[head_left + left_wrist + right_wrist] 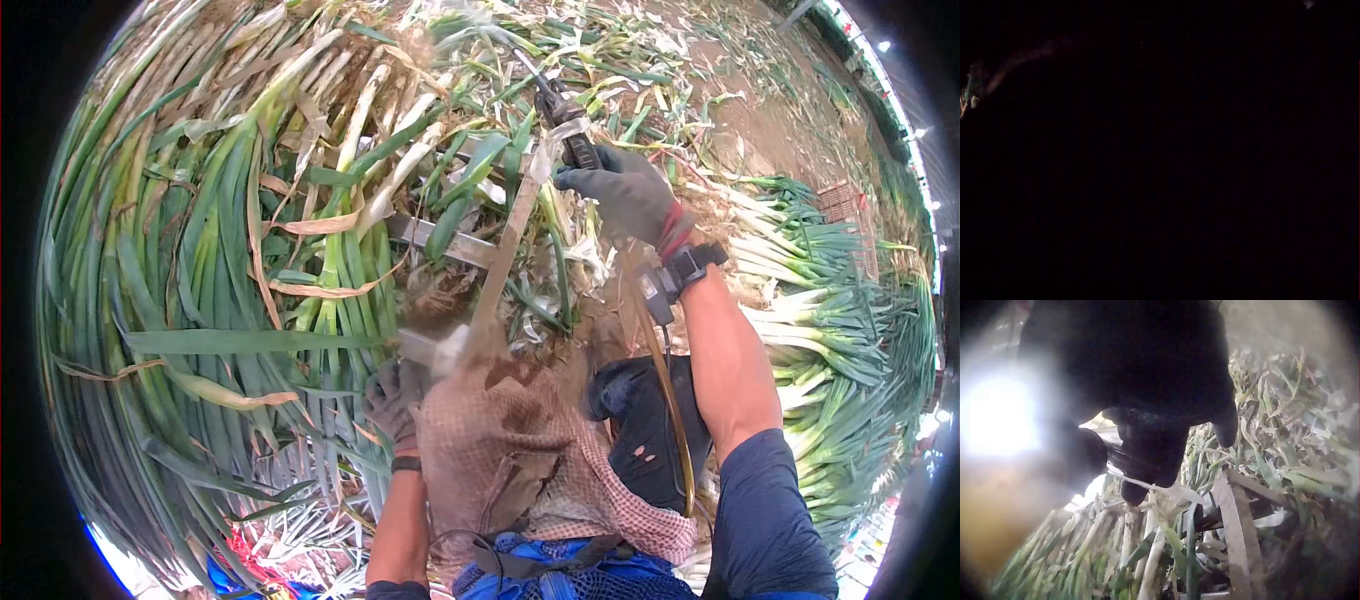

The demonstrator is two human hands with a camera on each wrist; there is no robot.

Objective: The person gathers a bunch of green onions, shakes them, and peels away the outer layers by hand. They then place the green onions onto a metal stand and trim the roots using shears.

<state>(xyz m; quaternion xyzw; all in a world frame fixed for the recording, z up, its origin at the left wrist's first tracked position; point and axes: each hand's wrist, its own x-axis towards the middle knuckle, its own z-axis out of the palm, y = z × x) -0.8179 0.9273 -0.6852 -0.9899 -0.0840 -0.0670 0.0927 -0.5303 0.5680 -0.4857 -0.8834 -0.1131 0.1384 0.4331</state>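
Note:
My gloved right hand (630, 193) grips the black handle of an air blow gun (580, 150), whose thin nozzle points up and away over loose leek trimmings. In the right wrist view the right hand (1147, 394) is a dark shape above leek stalks (1154, 550). My gloved left hand (397, 400) is low, beside the green leaves of a large pile of leeks (210, 250) and close to the cloth over my lap. I cannot tell whether its fingers hold any leaves. The left wrist view is almost wholly dark.
A metal frame (505, 250) stands in front of my knees, with peelings around it. More leeks (820, 300) lie in a row on the right, near a crate (845, 215). A yellowish hose (670, 400) runs past my leg. Brown soil (740, 120) shows at the far right.

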